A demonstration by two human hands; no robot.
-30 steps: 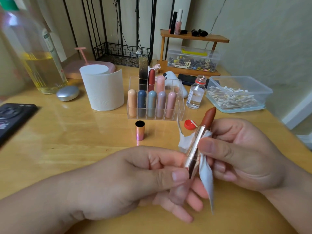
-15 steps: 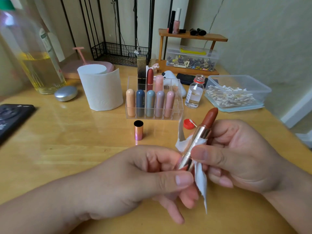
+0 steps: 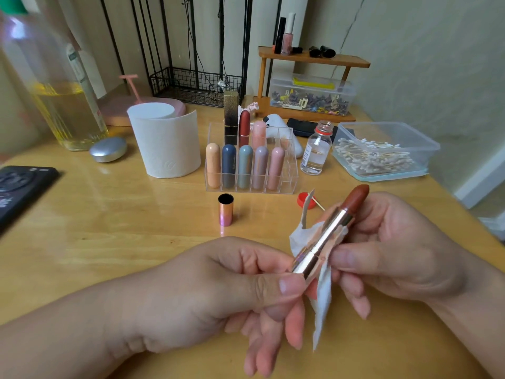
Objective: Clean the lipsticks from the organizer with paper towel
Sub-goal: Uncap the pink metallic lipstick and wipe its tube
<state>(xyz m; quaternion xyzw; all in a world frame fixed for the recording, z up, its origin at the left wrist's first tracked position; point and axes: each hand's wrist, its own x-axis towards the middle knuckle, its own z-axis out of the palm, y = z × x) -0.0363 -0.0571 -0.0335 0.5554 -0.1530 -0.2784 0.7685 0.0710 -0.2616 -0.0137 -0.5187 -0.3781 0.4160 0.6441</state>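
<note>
An uncapped lipstick (image 3: 332,229) with a rose-gold tube and a brown-red bullet is tilted up to the right between both hands. My left hand (image 3: 229,288) pinches its base between thumb and fingers. My right hand (image 3: 396,250) wraps a stained piece of paper towel (image 3: 322,294) around the tube's middle, thumb pressing it on. The lipstick's pink cap (image 3: 225,209) stands open end up on the table. Behind it the clear organizer (image 3: 287,170) holds several capped lipsticks. A white paper towel roll (image 3: 165,143) stands to its left.
A small glass bottle (image 3: 316,151) without its red cap (image 3: 304,199) stands right of the organizer, beside a plastic tub of cotton swabs (image 3: 382,151). An oil bottle (image 3: 54,86), silver tin (image 3: 108,149) and black phone (image 3: 21,187) are at left. A wooden shelf (image 3: 314,60) stands behind.
The lipstick has turned slightly in my fingers and the towel has shifted along the tube. My left fingers have re-gripped lower on the base.
</note>
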